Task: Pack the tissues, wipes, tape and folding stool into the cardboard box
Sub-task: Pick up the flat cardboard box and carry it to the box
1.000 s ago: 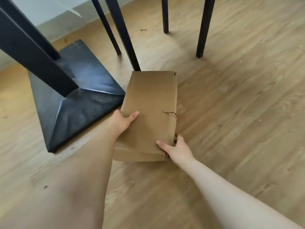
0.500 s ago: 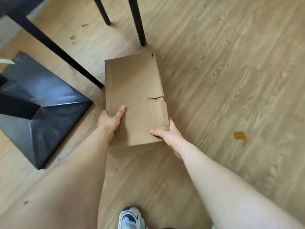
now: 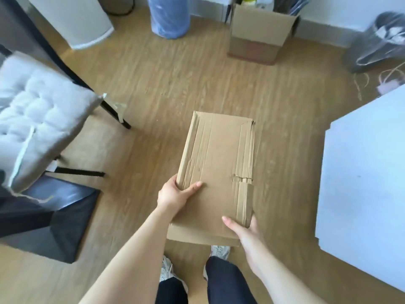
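Cardboard box (image 3: 215, 172): flat, creased brown corrugate, torn along its right edge. Left hand (image 3: 175, 194) clasps its left edge; right hand (image 3: 245, 229) grips the near-right corner.

The cardboard box (image 3: 215, 178) is now lifted off the floor, away from the table base at 9 o'clock.

Wooden floor (image 3: 175, 88) bears an open carton (image 3: 258, 38), chair (image 3: 39, 119), blue roll (image 3: 168, 16).

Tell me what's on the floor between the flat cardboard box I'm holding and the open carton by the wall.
Nothing: in the head view, only bare wood floor runs between the flat cardboard box and the open carton.
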